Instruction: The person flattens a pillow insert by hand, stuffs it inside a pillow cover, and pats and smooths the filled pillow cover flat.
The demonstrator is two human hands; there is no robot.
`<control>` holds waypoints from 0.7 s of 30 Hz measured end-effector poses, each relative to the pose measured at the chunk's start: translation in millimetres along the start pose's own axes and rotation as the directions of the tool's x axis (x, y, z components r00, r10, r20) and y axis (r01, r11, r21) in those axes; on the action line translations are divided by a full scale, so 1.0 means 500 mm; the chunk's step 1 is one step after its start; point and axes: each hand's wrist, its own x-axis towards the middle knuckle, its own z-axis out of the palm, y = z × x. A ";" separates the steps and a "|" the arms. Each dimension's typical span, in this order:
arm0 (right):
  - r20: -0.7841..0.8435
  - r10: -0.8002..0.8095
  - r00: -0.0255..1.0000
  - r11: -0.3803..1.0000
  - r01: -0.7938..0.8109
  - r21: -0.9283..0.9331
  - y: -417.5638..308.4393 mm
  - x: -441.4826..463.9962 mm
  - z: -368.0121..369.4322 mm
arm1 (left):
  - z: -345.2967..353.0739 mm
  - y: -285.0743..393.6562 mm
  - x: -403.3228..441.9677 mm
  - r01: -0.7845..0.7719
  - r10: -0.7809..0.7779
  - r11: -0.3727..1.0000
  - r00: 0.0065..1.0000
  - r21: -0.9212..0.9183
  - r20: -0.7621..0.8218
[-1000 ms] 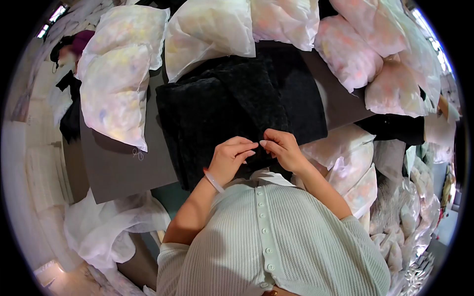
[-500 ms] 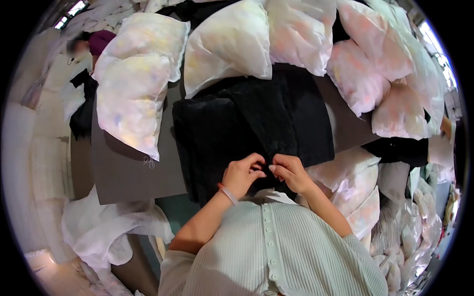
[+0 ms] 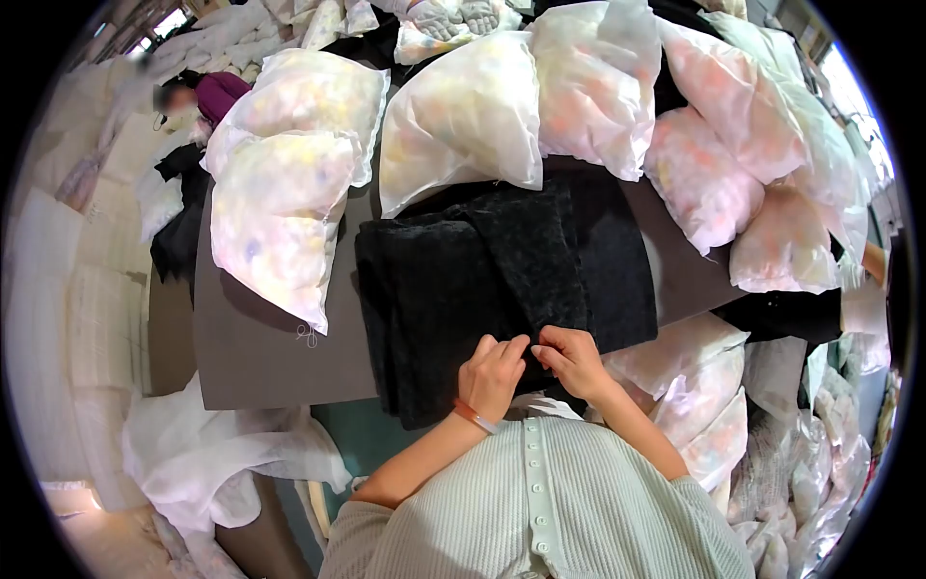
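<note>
Both hands are close together over the near edge of a folded black cloth [image 3: 444,280], which lies on a dark grey table [image 3: 280,372]. The fingers of my left hand [image 3: 494,372] are curled inward and closed; whatever they pinch is too small to make out. Just to its right, my right hand [image 3: 571,362] has its thumb and fingertips pressed together, and anything between them is hidden. A band circles my left wrist. White fabric shows at my waist, just below the hands.
Stuffed translucent white bags [image 3: 463,121] line the table's far side, with more bags [image 3: 690,386] at the right. Sheer white fabric [image 3: 212,454] hangs at the lower left. Another person in a purple top [image 3: 222,96] is at the far left.
The view has shifted, so the table and cloth appear lower and further right. My left hand's fingers have curled in more, and both hands remain at the cloth's near edge.
</note>
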 end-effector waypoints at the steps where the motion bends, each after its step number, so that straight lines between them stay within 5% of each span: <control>1: -0.008 -0.027 1.000 0.997 0.026 -0.075 0.000 0.000 -0.001 | 0.001 0.002 -0.001 -0.017 0.018 1.000 1.000 0.020 -0.024; 5: 0.020 -0.017 1.000 0.991 0.019 -0.130 0.002 0.011 -0.014 | 0.019 -0.010 -0.004 -0.062 0.061 0.997 0.998 -0.056 -0.022; 7: -0.058 -0.050 0.997 0.880 0.016 -0.475 -0.014 0.037 -0.027 | 0.033 -0.021 0.002 -0.063 0.063 0.996 0.998 -0.064 0.001; 11: -0.112 -0.074 0.991 0.756 -0.017 -0.655 -0.024 0.089 -0.021 | 0.036 -0.027 0.013 -0.043 0.046 0.986 0.999 -0.158 0.016; 15: -0.054 -0.295 0.954 0.786 0.210 -0.581 0.003 0.139 -0.003 | 0.020 -0.040 0.043 -0.005 0.024 0.988 0.992 -0.155 0.122; 17: -0.141 -0.263 0.955 0.895 0.187 -0.406 -0.006 0.148 -0.011 | 0.006 -0.039 0.052 0.006 0.022 0.984 0.988 -0.178 0.152; 21: -0.194 -0.221 0.956 0.925 0.142 -0.353 -0.007 0.138 0.003 | -0.009 -0.042 0.054 0.019 0.032 0.980 0.967 -0.198 0.251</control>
